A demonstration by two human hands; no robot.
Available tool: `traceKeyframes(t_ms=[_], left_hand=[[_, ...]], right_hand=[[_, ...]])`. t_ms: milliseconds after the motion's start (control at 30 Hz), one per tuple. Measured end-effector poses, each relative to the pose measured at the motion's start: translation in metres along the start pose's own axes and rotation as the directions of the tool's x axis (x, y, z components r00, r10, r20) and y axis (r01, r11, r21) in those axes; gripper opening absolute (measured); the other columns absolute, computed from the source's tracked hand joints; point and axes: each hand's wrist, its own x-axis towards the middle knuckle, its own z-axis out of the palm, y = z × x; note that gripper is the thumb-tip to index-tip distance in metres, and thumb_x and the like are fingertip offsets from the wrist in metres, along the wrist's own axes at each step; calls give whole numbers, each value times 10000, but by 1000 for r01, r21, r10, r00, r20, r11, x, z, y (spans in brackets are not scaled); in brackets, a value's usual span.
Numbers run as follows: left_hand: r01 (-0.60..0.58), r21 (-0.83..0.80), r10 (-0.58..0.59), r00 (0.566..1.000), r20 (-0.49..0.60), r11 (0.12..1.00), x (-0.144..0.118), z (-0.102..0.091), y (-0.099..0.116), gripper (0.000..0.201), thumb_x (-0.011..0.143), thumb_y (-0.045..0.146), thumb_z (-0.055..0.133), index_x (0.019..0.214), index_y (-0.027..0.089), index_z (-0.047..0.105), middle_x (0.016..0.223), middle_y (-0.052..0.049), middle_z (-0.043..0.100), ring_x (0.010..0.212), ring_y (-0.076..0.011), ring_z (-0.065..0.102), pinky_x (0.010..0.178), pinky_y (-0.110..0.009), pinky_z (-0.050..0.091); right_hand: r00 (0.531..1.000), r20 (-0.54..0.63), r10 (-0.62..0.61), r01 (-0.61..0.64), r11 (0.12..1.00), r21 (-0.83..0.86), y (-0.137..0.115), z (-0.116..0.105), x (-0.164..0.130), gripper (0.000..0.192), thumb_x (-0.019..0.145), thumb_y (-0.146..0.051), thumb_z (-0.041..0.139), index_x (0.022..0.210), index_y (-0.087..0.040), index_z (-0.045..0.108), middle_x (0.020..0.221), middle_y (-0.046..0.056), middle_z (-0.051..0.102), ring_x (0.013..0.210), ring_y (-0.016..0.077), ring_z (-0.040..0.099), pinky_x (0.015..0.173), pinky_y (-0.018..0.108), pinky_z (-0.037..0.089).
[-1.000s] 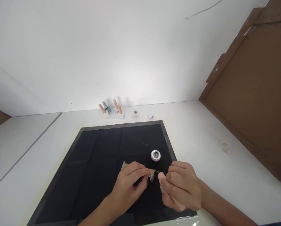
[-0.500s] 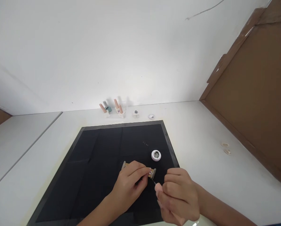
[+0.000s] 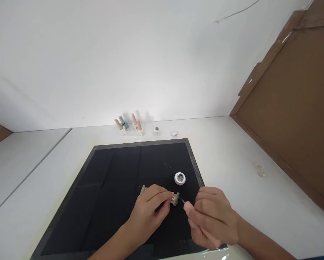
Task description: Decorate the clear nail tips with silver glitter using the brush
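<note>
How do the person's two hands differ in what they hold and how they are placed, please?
The left hand pinches a small tan holder by its end with its fingertips; the right hand grips a pink-handled brush, its thin tip pointing at that holder. The left hand lies wholly over the black mat; the right hand reaches past the mat's right edge. Both are closed around their items, below the small round jar.

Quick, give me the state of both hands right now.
Left hand: fingers closed, pinching a small holder on the black mat.
Right hand: fingers closed around a pink-handled brush.
</note>
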Motion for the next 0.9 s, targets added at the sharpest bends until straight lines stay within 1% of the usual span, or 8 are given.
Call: traceKeyframes(t_ms=[133, 233, 367, 500, 667, 767, 900], left_hand=[[18, 6, -18, 1000, -15, 1000, 3, 0, 2, 200, 796, -5, 572, 907, 145, 645, 765, -62, 678, 690, -140, 639, 614, -231, 535], [21, 4, -21, 1000, -13, 1000, 5, 0, 5, 207, 796, -3, 572, 917, 150, 644, 768, -63, 682, 692, -142, 642, 611, -234, 542], [-1, -5, 1, 999, -34, 1000, 6, -1, 6, 223, 794, -5, 567, 917, 164, 644, 748, -51, 678, 664, -134, 634, 591, -229, 544], [-37, 5, 37, 998, -47, 999, 5, -1, 6, 228, 790, -7, 562, 917, 162, 647, 737, -49, 672, 657, -133, 631, 586, -228, 545], [-22, 49, 25, 998, -54, 999, 2, -3, 3, 200, 793, -1, 574, 894, 154, 647, 746, -50, 676, 657, -137, 638, 581, -234, 541], [4, 70, 1, 997, -73, 998, 3, -4, 1, 184, 794, -2, 579, 882, 145, 647, 749, -53, 667, 658, -137, 634, 585, -234, 542], [-13, 128, 22, 997, -71, 992, 5, -4, -1, 186, 803, 10, 584, 922, 142, 643, 766, -57, 663, 680, -141, 625, 602, -241, 545]], right_hand=[[1000, 15, -1, 0, 996, 85, -6, 4, 2, 143, 621, -31, 481, 656, -108, 595, 452, -29, 431, 392, 90, 302, 356, 253, 232], [1000, 9, -6, 5, 995, 99, -6, 7, 0, 139, 612, -31, 479, 648, -113, 586, 476, -31, 425, 400, 87, 300, 360, 251, 230], [1000, 12, -3, 2, 997, 75, -3, 8, -1, 139, 637, -30, 479, 672, -112, 586, 502, -28, 430, 413, 92, 353, 367, 248, 252], [999, 17, 37, -38, 999, 25, 1, 6, -3, 136, 652, -15, 509, 689, -116, 592, 483, -27, 436, 402, 96, 355, 353, 253, 249], [996, -16, 87, -88, 996, -19, 8, 4, -6, 171, 685, -6, 506, 781, -98, 613, 546, 3, 504, 436, 107, 437, 368, 249, 339], [995, -14, 98, -97, 995, 24, 7, 3, -6, 166, 677, -6, 510, 766, -101, 614, 539, -1, 494, 437, 104, 420, 370, 246, 334], [998, 41, 46, -51, 992, 118, 3, 6, -6, 134, 669, -46, 500, 718, -117, 603, 538, -4, 500, 429, 98, 387, 368, 250, 284]])
